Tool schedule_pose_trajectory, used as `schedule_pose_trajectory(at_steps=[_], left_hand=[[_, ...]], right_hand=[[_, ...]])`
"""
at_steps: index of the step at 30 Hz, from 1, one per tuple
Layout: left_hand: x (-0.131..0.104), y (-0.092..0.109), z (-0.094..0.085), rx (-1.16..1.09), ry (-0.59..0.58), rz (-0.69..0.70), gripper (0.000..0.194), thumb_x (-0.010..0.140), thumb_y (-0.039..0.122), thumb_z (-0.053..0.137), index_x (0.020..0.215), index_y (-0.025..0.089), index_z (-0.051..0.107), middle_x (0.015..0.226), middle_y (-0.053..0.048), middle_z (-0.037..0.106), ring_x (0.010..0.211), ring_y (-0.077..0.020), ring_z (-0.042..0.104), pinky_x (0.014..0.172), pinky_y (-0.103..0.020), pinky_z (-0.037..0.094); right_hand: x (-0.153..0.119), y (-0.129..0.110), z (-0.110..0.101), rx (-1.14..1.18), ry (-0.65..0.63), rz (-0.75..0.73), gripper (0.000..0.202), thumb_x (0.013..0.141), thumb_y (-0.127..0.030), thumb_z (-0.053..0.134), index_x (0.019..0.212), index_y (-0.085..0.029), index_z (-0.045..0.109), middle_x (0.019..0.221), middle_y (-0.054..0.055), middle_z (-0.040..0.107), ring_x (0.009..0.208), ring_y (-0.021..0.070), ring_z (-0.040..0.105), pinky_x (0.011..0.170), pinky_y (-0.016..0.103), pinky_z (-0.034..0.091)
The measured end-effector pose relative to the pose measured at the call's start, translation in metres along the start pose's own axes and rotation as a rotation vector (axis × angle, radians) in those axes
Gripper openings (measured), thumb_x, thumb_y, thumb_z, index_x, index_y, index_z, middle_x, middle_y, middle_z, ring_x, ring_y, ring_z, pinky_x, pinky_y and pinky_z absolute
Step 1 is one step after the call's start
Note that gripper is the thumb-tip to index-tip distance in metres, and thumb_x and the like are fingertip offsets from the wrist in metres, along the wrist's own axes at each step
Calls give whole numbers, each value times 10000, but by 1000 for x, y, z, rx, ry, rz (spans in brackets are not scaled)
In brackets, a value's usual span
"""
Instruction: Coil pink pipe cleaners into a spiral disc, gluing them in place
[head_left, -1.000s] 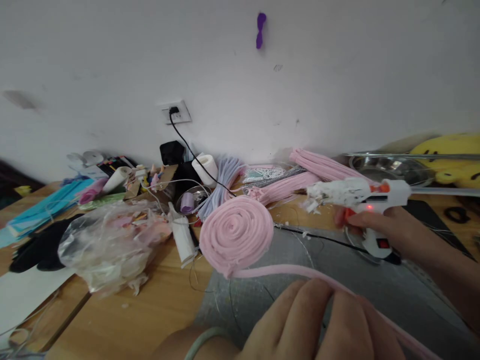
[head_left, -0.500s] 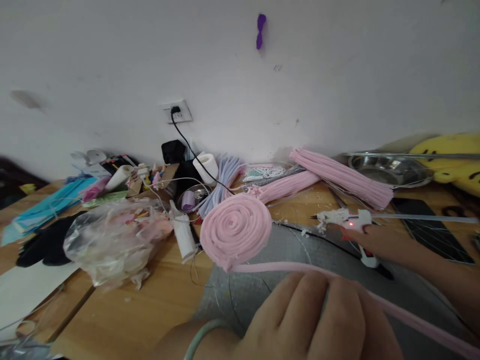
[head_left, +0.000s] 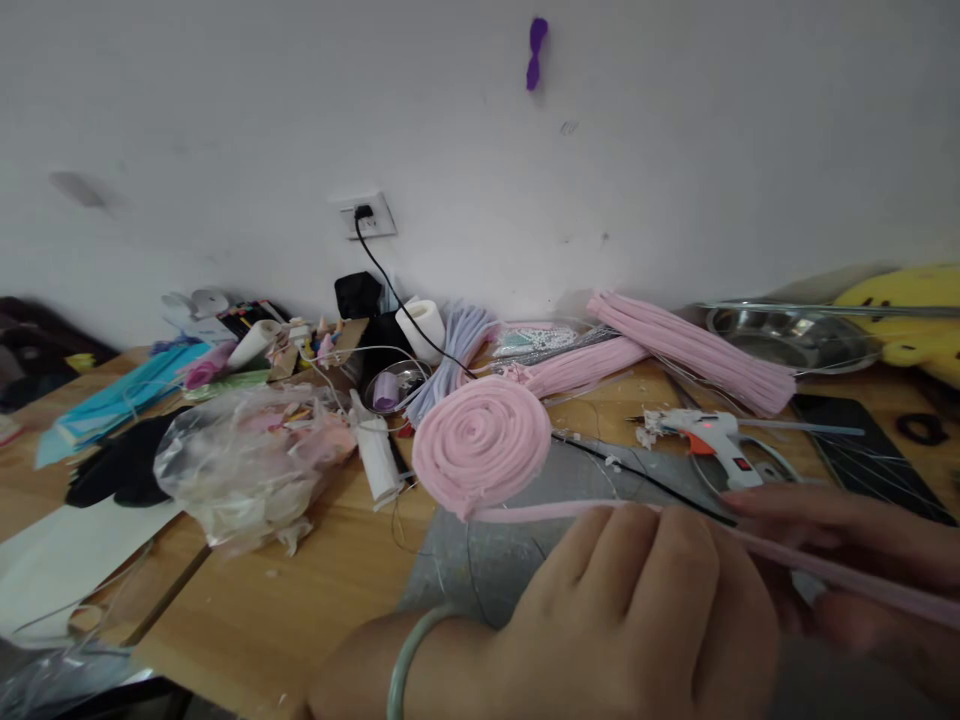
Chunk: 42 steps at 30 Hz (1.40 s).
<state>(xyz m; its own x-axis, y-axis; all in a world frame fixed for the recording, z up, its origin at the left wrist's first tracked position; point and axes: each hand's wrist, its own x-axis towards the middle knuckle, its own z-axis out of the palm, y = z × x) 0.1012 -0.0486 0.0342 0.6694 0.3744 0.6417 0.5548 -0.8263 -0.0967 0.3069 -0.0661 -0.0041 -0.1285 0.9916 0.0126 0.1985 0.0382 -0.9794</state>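
A flat pink coil (head_left: pixel 480 440) of fuzzy pipe cleaner stands tilted above the grey mat (head_left: pixel 442 560). From its lower edge a loose pink pipe cleaner strand (head_left: pixel 540 512) runs right. My left hand (head_left: pixel 637 610), wearing a pale green bangle, is closed on this strand near the coil; its fingertips are hidden behind the knuckles. At the right, my right hand (head_left: pixel 862 540) is around the strand, slightly blurred, with its fingers and thumb apart above and below it. Just beyond lies a white and orange glue gun (head_left: pixel 720 445), red light lit and a clear glue stick in its back.
Pink pipe cleaner bundles (head_left: pixel 690 350) and a lilac bundle (head_left: pixel 450 350) lie along the wall. A steel bowl (head_left: pixel 795 335), a dark phone (head_left: pixel 862 450) and a yellow plush (head_left: pixel 915 310) are at right. A plastic bag (head_left: pixel 247 460) lies left; a black cord (head_left: pixel 405 300) hangs from the socket.
My right hand has let go of the glue gun, which now rests on the table, and has come nearer to the strand. My left hand keeps its hold.
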Motion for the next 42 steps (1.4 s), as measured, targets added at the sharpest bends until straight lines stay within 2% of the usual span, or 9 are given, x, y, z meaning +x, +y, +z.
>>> schedule_pose_trajectory(at_steps=[3,6,11,15,18,25,31,36,42], left_hand=[[-2,-2,-4,86,27,88,262,915,85,424,955,83,682,791,-36,732,616,-154,658,527,-267,565],[-9,-7,-16,143,72,39,166,903,149,522,989,109,659,841,-4,729,626,-135,641,517,-262,537],[-43,-35,-37,60,182,-233,316,955,393,439,1003,128,604,956,-72,649,944,-190,601,862,-342,496],[-72,-64,-32,31,-81,-328,289,922,332,476,1135,145,534,1119,-101,614,1059,-243,555,907,-403,448],[-85,-75,-23,-71,-111,-342,273,930,286,438,1165,173,515,1191,-96,584,1107,-238,523,943,-402,408],[-92,-80,-21,-224,-87,-299,373,973,410,307,1193,183,506,1233,-106,528,1143,-264,480,968,-428,365],[-95,-81,-19,-242,-77,-292,397,983,434,285,1206,185,500,1239,-101,511,1159,-262,460,982,-421,342],[-96,-79,-18,-255,-80,-302,395,990,435,278,1192,182,504,1224,-88,506,1152,-238,458,999,-383,340],[-95,-78,-22,-268,-93,-329,404,989,455,271,1199,200,504,1236,-86,500,1160,-239,460,994,-384,357]], right_hand=[[9,-14,9,50,117,-77,110,660,-553,727,749,-491,745,535,7,654,460,201,608,387,290,522],[23,-20,15,130,203,-139,72,682,-504,745,705,-438,760,499,2,632,442,158,566,388,253,473],[47,-18,16,310,250,-121,141,675,-457,778,711,-321,771,520,-3,613,460,104,515,396,205,386],[66,-18,18,362,239,-59,208,660,-455,785,705,-254,755,550,-6,596,487,94,512,406,195,380],[78,-19,20,381,210,-6,252,645,-457,788,687,-214,736,549,-19,552,495,79,475,409,184,362],[102,-22,25,294,122,25,262,754,-429,697,784,-172,733,518,-41,466,472,57,382,416,198,276],[124,-23,27,139,61,-21,276,726,-440,693,699,-166,695,514,-40,452,488,71,380,448,228,255],[137,-22,30,73,29,-15,286,741,-446,690,779,-164,721,501,-47,452,485,72,365,453,237,237],[145,-28,37,11,0,-64,196,753,-394,698,769,-203,741,687,-2,641,614,100,525,587,244,413]])
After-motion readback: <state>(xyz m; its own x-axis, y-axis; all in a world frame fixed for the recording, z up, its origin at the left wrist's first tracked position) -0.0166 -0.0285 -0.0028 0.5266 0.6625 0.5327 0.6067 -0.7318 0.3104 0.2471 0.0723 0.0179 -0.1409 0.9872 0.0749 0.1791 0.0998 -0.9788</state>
